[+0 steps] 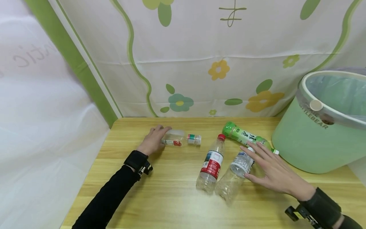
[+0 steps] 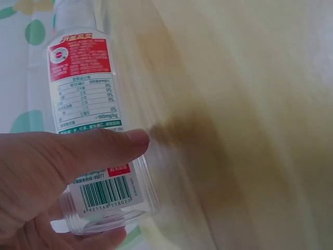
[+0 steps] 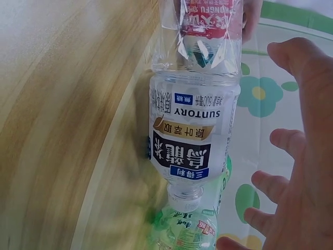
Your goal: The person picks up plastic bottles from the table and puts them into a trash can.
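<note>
My left hand (image 1: 152,141) grips the base end of a clear plastic bottle (image 1: 173,138) lying on its side at the back left. In the left wrist view, the thumb lies across its red-and-white label (image 2: 80,65), with fingers behind the bottle. My right hand (image 1: 275,173), fingers spread, hovers close over a clear Suntory tea bottle (image 1: 233,179) lying with its white cap toward the back. Right wrist footage shows that bottle's label (image 3: 190,125) beside the outstretched fingers, which hold nothing. Between the hands lies a red-capped clear bottle (image 1: 212,163). A green-labelled bottle (image 1: 243,135) lies behind the Suntory one, partly covered by the fingers.
A pale green bin (image 1: 306,136) with a clear liner stands at the right, close to the green bottle's cap. Wood-grain table (image 1: 160,197) runs under everything. Flower-printed cloth (image 1: 183,73) hangs along the back edge, and white cloth (image 1: 43,127) on the left.
</note>
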The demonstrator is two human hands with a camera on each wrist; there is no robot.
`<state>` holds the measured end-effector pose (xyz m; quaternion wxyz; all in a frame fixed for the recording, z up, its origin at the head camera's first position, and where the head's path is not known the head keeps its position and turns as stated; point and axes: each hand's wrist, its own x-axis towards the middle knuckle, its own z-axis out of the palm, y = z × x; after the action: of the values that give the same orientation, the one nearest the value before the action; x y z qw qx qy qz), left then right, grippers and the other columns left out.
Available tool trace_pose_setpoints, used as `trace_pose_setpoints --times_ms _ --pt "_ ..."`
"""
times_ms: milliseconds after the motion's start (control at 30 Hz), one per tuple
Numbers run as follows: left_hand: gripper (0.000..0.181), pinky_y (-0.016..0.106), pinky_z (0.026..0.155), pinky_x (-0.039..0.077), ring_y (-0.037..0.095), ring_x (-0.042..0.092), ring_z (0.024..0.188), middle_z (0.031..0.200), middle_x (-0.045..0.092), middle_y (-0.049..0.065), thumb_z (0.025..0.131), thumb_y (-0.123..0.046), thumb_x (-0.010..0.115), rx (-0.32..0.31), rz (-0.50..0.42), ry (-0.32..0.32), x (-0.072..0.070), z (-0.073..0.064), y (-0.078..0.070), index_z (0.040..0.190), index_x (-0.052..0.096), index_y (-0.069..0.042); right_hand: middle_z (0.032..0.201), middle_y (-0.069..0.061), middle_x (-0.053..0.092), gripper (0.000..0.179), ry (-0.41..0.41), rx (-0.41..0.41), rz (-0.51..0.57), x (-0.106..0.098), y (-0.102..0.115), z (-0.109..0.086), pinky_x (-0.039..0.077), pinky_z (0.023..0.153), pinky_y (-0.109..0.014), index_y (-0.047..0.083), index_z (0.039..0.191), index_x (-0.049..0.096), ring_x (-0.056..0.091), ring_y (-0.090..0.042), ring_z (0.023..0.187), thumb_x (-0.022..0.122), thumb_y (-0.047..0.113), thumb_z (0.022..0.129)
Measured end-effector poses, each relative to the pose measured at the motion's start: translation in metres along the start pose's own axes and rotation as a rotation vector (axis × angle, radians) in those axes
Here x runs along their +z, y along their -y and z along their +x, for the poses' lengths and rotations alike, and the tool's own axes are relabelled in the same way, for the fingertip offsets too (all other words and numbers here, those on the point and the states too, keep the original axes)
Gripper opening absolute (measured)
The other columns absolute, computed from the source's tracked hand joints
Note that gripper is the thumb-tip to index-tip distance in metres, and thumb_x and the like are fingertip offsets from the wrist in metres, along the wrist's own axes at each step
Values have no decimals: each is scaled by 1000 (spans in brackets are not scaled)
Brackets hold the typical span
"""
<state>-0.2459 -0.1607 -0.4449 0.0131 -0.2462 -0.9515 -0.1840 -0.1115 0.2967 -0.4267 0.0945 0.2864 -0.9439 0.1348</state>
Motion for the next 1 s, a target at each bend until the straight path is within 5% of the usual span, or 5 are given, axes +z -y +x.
trace_pose_setpoints --times_ms 633,1000 --pt "77 59 79 54 46 51 110 129 53 24 78 -1 89 -37 -13 -57 -20 -7 -16 145 55 -13 161 -13 33 91 -9 -3 10 0 -2 -1 31 104 -72 28 161 34 27 -46 144 79 49 86" --pt "78 56 81 54 43 53 114 127 54 22 79 -8 89 10 25 -125 -36 -7 -46 148 53 -10 164 -14 26 95 -39 -14 -3 -7 -5 2 34 94 -79 21 161 33 26 -47 145 81 48 83"
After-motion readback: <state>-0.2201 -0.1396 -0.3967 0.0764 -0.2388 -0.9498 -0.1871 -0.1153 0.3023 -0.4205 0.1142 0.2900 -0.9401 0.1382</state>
